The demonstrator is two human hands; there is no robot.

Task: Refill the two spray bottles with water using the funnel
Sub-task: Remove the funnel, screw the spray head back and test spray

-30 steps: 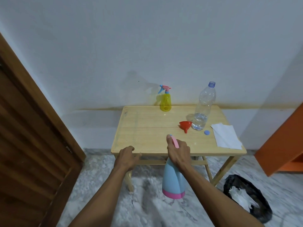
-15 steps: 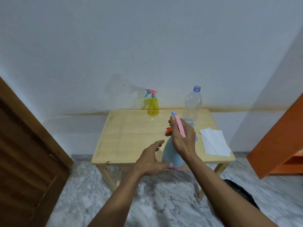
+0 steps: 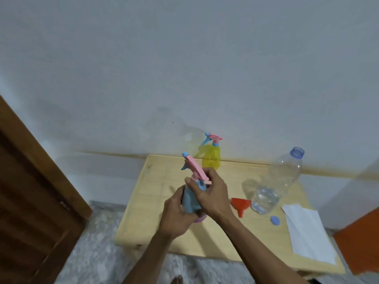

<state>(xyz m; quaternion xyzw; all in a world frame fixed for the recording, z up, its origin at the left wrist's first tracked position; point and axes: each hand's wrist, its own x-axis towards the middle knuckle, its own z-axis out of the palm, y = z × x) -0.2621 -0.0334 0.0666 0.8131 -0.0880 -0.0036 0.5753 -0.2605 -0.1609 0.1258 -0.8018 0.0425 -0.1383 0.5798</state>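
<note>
A light blue spray bottle [image 3: 189, 198] with a pink trigger head stands on the wooden table [image 3: 155, 203]. My left hand [image 3: 176, 214] wraps its body. My right hand [image 3: 212, 193] grips its neck and spray head. A yellow spray bottle [image 3: 211, 157] with a pink head stands at the table's far edge by the wall. A red funnel [image 3: 240, 204] lies on its side to the right of my hands. Beside the funnel stands an uncapped clear plastic water bottle [image 3: 274, 185] with a little water at the bottom. Its blue cap [image 3: 275, 220] lies on the table.
White paper sheets [image 3: 307, 232] lie on the table's right side. A brown wooden door [image 3: 30, 201] is at the left, an orange cabinet [image 3: 363, 238] at the right. The floor is grey marble. A white wall is behind the table.
My right hand lifted the blue spray bottle from below the table edge and set it on the table. My left hand left the table edge and took hold of the bottle's body.
</note>
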